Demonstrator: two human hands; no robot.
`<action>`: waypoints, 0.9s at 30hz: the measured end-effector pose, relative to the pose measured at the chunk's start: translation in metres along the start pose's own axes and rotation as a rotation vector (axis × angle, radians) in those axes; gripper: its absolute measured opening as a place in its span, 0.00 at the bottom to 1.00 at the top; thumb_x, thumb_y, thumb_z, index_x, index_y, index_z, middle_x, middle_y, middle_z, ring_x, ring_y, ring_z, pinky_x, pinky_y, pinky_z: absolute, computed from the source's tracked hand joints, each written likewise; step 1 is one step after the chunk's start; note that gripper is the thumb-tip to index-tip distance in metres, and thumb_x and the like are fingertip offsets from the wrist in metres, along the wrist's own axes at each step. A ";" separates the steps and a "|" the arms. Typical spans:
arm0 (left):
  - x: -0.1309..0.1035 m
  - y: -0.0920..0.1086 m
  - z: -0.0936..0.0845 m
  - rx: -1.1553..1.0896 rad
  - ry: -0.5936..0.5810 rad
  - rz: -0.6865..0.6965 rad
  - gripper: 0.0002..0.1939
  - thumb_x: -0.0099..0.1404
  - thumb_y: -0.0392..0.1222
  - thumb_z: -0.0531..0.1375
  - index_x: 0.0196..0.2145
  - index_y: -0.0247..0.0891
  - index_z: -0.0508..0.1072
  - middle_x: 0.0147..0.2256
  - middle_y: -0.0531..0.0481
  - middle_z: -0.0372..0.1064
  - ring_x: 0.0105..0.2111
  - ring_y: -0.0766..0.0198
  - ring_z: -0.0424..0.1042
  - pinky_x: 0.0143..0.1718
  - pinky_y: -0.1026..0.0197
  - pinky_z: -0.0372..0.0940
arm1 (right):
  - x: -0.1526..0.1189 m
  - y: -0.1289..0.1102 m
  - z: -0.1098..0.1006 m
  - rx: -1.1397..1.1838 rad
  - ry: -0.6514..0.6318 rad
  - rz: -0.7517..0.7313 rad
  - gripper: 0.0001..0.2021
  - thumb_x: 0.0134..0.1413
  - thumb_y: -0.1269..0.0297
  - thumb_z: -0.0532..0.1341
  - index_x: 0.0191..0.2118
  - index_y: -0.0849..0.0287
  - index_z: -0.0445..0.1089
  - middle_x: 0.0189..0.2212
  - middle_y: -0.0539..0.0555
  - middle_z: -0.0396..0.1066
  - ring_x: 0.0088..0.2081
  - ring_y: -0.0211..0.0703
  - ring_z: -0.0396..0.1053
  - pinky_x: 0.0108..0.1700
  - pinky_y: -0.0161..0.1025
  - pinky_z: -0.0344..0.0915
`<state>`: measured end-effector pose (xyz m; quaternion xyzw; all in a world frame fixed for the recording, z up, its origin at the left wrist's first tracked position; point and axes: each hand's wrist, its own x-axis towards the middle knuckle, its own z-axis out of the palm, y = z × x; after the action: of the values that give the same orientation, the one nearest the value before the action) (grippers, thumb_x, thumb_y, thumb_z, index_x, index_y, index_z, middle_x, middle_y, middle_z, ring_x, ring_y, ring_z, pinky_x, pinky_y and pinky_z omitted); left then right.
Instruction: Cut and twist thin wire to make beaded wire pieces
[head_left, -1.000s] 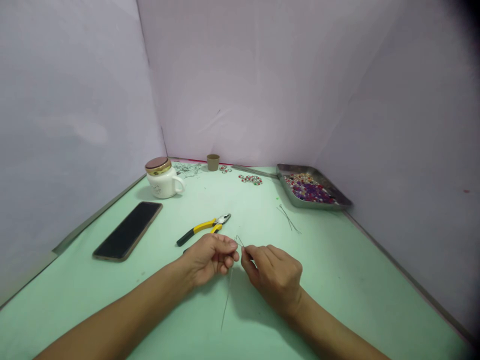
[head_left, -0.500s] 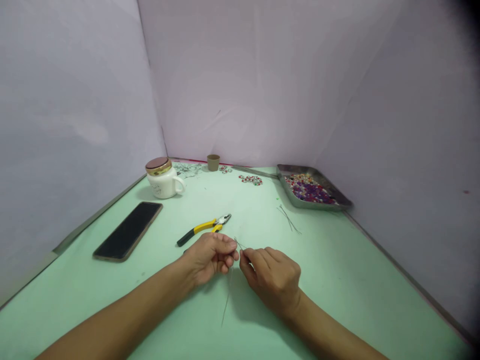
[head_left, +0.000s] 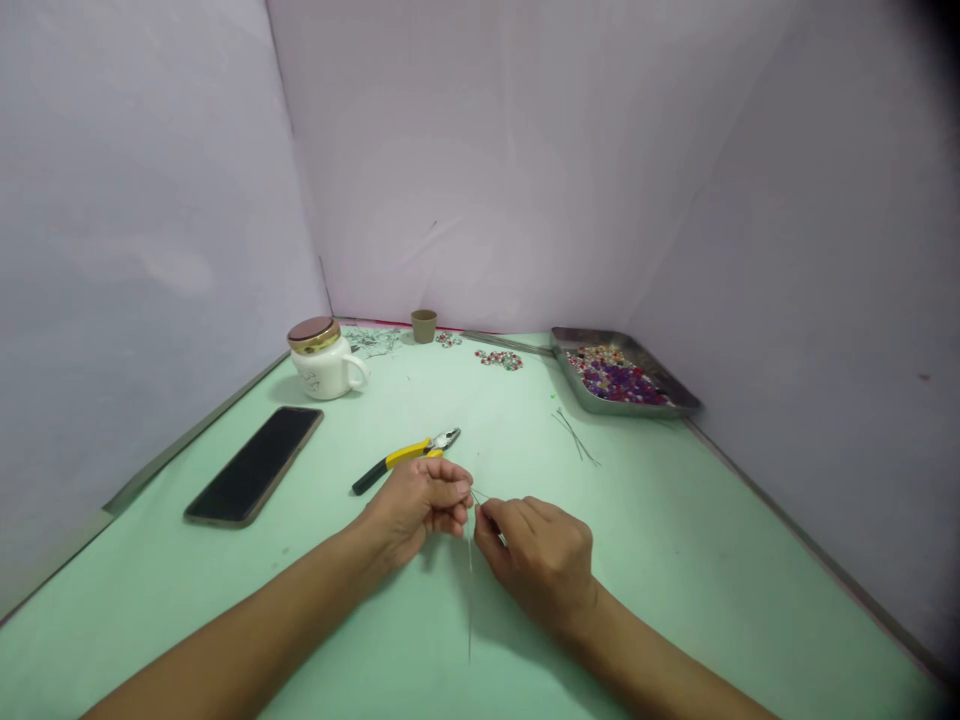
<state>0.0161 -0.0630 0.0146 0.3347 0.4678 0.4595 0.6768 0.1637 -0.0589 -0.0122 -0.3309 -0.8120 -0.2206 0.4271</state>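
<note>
One thin dk wire [head_left: 470,590], fine as thread, hangs in a near-straight line below the fingers, over a smooth, matte, pale-green tabletop [head_left: 675,580]. Its upper part is bent & crossed btw the two hands. L hand [head_left: 424,505]: thumb & forefinger pinched on the wire, other fingers loosely curled. R hand [head_left: 536,555]: knuckles up, thumb & forefinger closed on the wire just beside the L fingertips; hands v. near each other, small gap btw. Exact shape of the bend too small to tell.

Just past L hand: pliers [head_left: 405,453], yellow/blk grips, shiny metal head, partly hidden by the hand. Farther L, a phone [head_left: 255,468] lies flat: glossy blk slab, rounded corners, brownish edge. On the R, a few loose wires [head_left: 576,437], thin, stiff, crossed.

Beyond, L side: white glazed mug [head_left: 322,372], rounded body, loop handle, lid [head_left: 314,332] pinkish on top w/ shiny gold band. R side: shallow rect. metal tray [head_left: 622,408], rounded corners, w/ sm. beads [head_left: 619,383] in purple, red, cream etc. Thin metal rods [head_left: 510,343] reach its L edge.

Far back: red/clear bead cluster [head_left: 500,360], smaller bead cluster [head_left: 448,340], tapered tan cup [head_left: 424,328], spidery dk wire tangle [head_left: 375,342]. Behind: pale, faintly creased wall [head_left: 510,170].
</note>
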 end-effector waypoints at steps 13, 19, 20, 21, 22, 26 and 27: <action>0.001 0.000 -0.004 0.252 0.152 0.083 0.02 0.44 0.31 0.57 0.17 0.31 0.69 0.13 0.55 0.59 0.14 0.75 0.55 0.17 0.68 0.51 | 0.005 0.005 -0.007 0.351 -0.140 0.249 0.05 0.45 0.67 0.57 0.23 0.59 0.68 0.15 0.47 0.66 0.19 0.33 0.61 0.24 0.32 0.51; -0.001 0.001 -0.002 0.347 0.132 0.060 0.03 0.43 0.31 0.56 0.17 0.31 0.69 0.13 0.56 0.58 0.14 0.75 0.54 0.17 0.68 0.51 | 0.015 0.018 -0.012 0.483 -0.483 0.414 0.09 0.49 0.62 0.54 0.27 0.56 0.70 0.22 0.50 0.69 0.23 0.36 0.63 0.25 0.32 0.52; -0.001 0.001 -0.002 0.363 0.132 0.057 0.03 0.43 0.32 0.55 0.18 0.31 0.69 0.13 0.56 0.58 0.14 0.75 0.54 0.17 0.68 0.51 | 0.015 0.018 -0.011 0.515 -0.578 0.423 0.10 0.49 0.61 0.53 0.26 0.56 0.70 0.21 0.49 0.69 0.21 0.35 0.61 0.24 0.32 0.51; 0.000 0.001 -0.002 0.381 0.133 0.055 0.03 0.43 0.32 0.55 0.18 0.31 0.68 0.14 0.56 0.58 0.14 0.74 0.54 0.17 0.68 0.50 | 0.015 0.018 -0.010 0.540 -0.653 0.431 0.11 0.49 0.61 0.53 0.24 0.56 0.70 0.19 0.48 0.68 0.20 0.34 0.60 0.23 0.32 0.50; 0.000 0.001 -0.002 0.398 0.136 0.053 0.03 0.44 0.33 0.55 0.18 0.31 0.68 0.14 0.55 0.58 0.14 0.74 0.54 0.17 0.68 0.50 | 0.014 0.017 -0.009 0.558 -0.703 0.437 0.12 0.49 0.62 0.53 0.22 0.57 0.69 0.17 0.48 0.66 0.19 0.34 0.58 0.22 0.31 0.49; 0.001 -0.001 -0.004 0.473 0.146 0.063 0.04 0.44 0.34 0.55 0.18 0.32 0.69 0.14 0.55 0.59 0.15 0.73 0.55 0.17 0.68 0.50 | 0.013 0.017 -0.006 0.609 -0.737 0.485 0.13 0.49 0.63 0.52 0.19 0.59 0.65 0.14 0.47 0.61 0.18 0.32 0.54 0.22 0.31 0.48; 0.002 -0.002 -0.005 0.493 0.149 0.067 0.04 0.44 0.35 0.55 0.18 0.32 0.69 0.14 0.55 0.59 0.15 0.73 0.55 0.17 0.67 0.50 | 0.012 0.017 -0.006 0.628 -0.741 0.501 0.13 0.49 0.63 0.52 0.19 0.60 0.65 0.14 0.47 0.60 0.18 0.32 0.53 0.22 0.31 0.48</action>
<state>0.0123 -0.0622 0.0107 0.4700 0.6028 0.3769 0.5231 0.1743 -0.0468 0.0028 -0.4265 -0.8313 0.2724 0.2300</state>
